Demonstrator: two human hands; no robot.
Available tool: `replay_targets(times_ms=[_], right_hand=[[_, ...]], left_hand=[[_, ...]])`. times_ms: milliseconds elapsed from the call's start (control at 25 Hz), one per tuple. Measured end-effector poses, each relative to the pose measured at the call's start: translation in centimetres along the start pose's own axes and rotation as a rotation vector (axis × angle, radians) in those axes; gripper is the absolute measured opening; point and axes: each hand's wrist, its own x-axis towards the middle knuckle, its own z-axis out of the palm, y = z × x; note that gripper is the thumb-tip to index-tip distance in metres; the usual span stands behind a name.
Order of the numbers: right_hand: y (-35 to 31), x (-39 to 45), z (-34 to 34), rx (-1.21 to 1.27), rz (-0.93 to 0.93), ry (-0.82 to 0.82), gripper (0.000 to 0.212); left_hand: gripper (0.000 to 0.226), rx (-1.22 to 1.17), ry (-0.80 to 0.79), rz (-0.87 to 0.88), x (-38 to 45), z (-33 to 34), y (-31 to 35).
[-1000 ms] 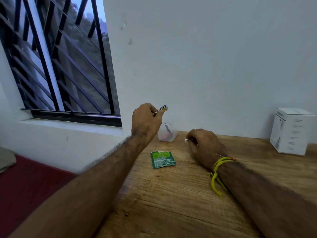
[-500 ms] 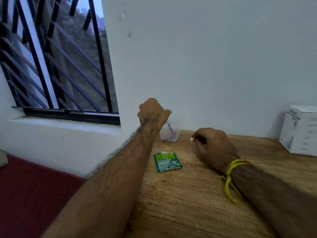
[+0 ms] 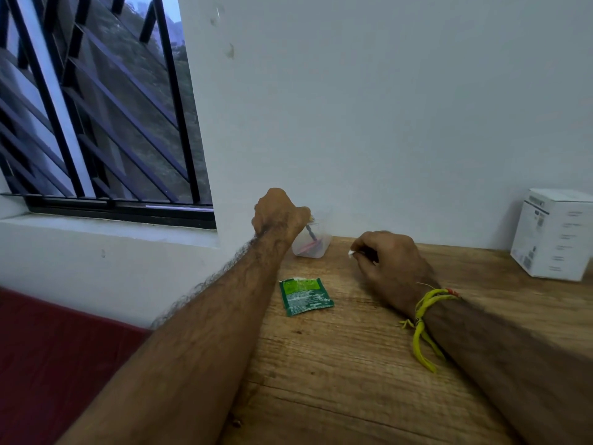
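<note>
My left hand [image 3: 278, 216] is curled into a fist right over a small clear plastic cup [image 3: 313, 244] at the back of the wooden table [image 3: 353, 364]. It grips a thin metal tool whose tip barely shows at the cup's rim. Red and dark items lie inside the cup. My right hand [image 3: 390, 268] rests on the table to the right and pinches a tiny white bit [image 3: 351, 253] between its fingertips. A green sachet [image 3: 305, 295] lies flat between my two forearms.
A white cardboard box [image 3: 555, 234] stands at the table's far right against the white wall. A barred window [image 3: 96, 107] and its sill are to the left. Red fabric [image 3: 48, 364] lies left of the table edge. A yellow thread band circles my right wrist.
My left hand has lowered the metal tool from above the cup down to its rim, so the tool is now mostly hidden. My right hand has kept its pinch and barely moved.
</note>
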Motion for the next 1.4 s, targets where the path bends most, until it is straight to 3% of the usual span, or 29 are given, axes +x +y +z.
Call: replay_targets(times_ms=[400, 600, 880, 960, 1040, 1120, 1200, 1280, 1400], right_hand=[[0.3, 0.0, -0.1, -0.010, -0.013, -0.012, 0.009], [0.2, 0.0, 0.0, -0.011, -0.001, -0.005, 0.009], [0.5, 0.2, -0.2, -0.008, 0.012, -0.002, 0.008], [0.4, 0.2, -0.1, -0.021, 0.005, -0.008, 0.009], [0.5, 0.1, -0.1, -0.022, -0.006, -0.016, 0.008], [0.5, -0.1, -0.1, -0.015, -0.020, -0.020, 0.007], [0.3, -0.1, -0.2, -0.011, -0.032, -0.012, 0.006], [0.2, -0.1, -0.2, -0.013, -0.031, -0.007, 0.006], [0.2, -0.1, -0.3, 0.007, -0.008, 0.009, 0.006]], left_hand=[[0.034, 0.030, 0.042, 0.016, -0.4, 0.3, 0.0], [0.031, -0.063, 0.118, 0.052, -0.9, -0.9, 0.5], [0.024, 0.004, 0.176, 0.264, -4.9, -3.7, 0.0], [0.021, 0.090, 0.105, 0.318, -7.4, -4.8, -1.0], [0.021, 0.131, -0.099, 0.248, -9.9, -5.6, -2.0], [0.038, 0.121, -0.351, 0.090, -11.3, -5.9, -2.7], [0.068, 0.205, -0.494, 0.042, -11.3, -6.2, -2.8], [0.077, 0.262, -0.561, 0.064, -11.0, -6.6, -2.5], [0.070, 0.256, -0.537, 0.126, -11.0, -6.4, -2.8]])
